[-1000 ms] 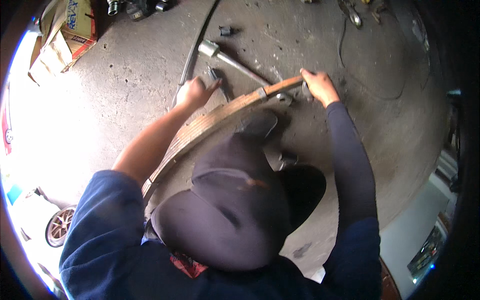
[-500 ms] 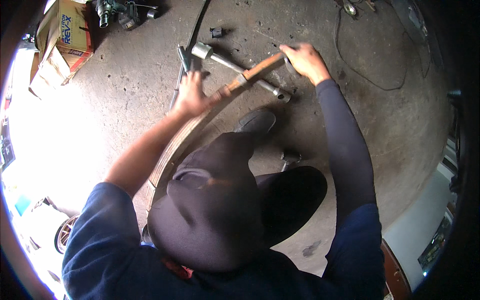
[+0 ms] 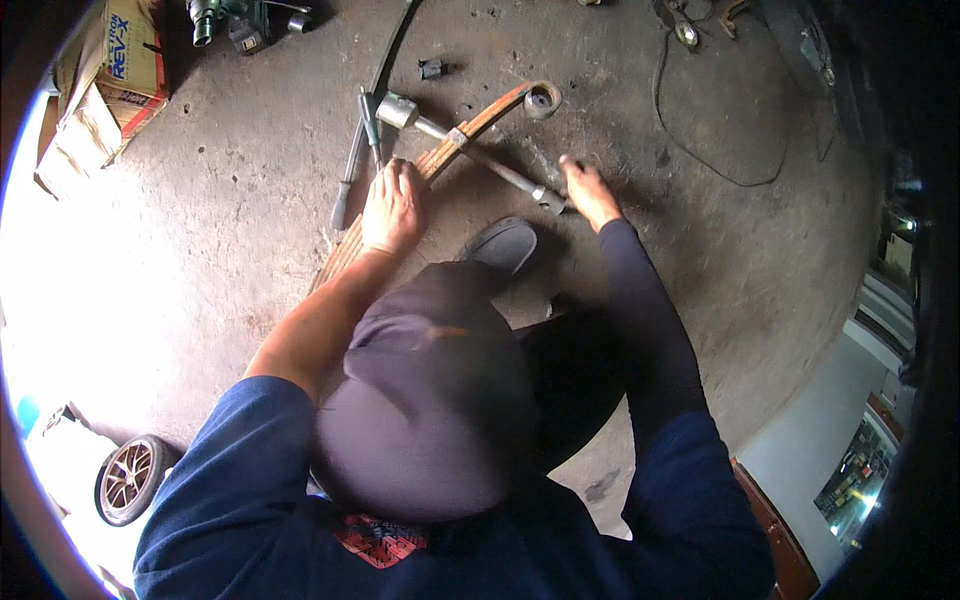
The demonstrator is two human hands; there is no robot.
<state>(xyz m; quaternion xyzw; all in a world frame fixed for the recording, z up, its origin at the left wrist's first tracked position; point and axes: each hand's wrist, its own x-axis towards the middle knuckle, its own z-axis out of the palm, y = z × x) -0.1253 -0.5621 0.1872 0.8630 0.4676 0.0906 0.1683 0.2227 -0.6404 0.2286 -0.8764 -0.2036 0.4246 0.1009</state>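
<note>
My left hand [image 3: 393,212] is closed over a leaf spring [image 3: 487,112], a curved stack of orange-brown strips bound by a metal clip, with a rolled eye [image 3: 542,100] at its far end. The fingers lie across the strips; the underside of the grip is hidden. My right hand [image 3: 592,195] is off the spring, thumb raised and apart, its other fingers partly hidden. It is beside the socket end of a long metal wheel wrench [image 3: 512,180], which passes under the spring. A screwdriver-like tool with a grey-green handle [image 3: 369,118] lies just beyond my left hand.
A dark strip [image 3: 385,65] and a small black part [image 3: 432,69] are on the concrete floor [image 3: 300,130]. A power tool [image 3: 245,32] and cardboard box [image 3: 135,65] stand far left. A cable [image 3: 690,140] curls at right. My shoe [image 3: 502,247] is near the wrench.
My right hand has let go of the spring's far end and moved nearer, beside the wrench. The left hand remains on the spring, which has shifted slightly left.
</note>
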